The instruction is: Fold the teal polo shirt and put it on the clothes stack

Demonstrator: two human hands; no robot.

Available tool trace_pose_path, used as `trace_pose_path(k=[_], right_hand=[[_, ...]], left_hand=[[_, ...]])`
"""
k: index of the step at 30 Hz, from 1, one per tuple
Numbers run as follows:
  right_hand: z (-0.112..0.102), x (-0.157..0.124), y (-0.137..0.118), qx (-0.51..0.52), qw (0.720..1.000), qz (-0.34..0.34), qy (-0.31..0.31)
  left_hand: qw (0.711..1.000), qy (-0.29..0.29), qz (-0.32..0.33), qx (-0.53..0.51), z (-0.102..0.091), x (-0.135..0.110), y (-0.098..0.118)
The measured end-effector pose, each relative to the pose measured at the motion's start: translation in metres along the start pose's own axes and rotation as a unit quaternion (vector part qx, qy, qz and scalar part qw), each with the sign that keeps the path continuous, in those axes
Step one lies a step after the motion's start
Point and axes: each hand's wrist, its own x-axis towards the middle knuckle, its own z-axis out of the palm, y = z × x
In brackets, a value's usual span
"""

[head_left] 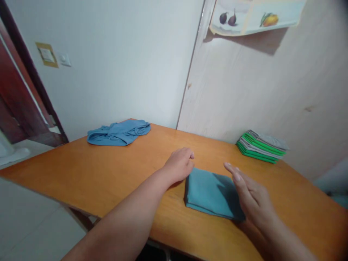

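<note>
A folded teal cloth (209,192) lies flat on the orange wooden table (95,170) near its front edge. My left hand (179,165) rests at the cloth's left far corner with its fingers curled down onto the edge. My right hand (250,195) hovers over the cloth's right side, fingers stretched out together and flat, holding nothing.
A crumpled blue garment (118,133) lies at the table's far left. A stack of folded green and grey cloths (261,146) sits at the far right against the wall. A dark wooden door (16,90) stands at left. A fruit poster (252,16) hangs above.
</note>
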Motion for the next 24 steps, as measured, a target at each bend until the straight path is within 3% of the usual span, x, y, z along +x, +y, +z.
trace_pose_path(k=[4, 8, 15, 24], right_hand=[[-0.003, 0.01, 0.012, 0.0, 0.998, 0.059, 0.029], [0.005, 0.013, 0.017, -0.025, 0.998, 0.037, -0.049], [0.017, 0.013, 0.017, -0.118, 0.972, 0.045, -0.196], [0.017, 0.012, 0.011, -0.163, 0.952, 0.064, -0.251]], left_hand=[[0.997, 0.016, 0.071, -0.022, 0.002, -0.005, 0.025], [0.989, -0.057, 0.139, 0.008, 0.01, -0.018, 0.047], [0.973, -0.185, 0.111, 0.081, 0.021, -0.032, 0.051], [0.971, -0.203, 0.093, 0.09, 0.025, -0.037, 0.05]])
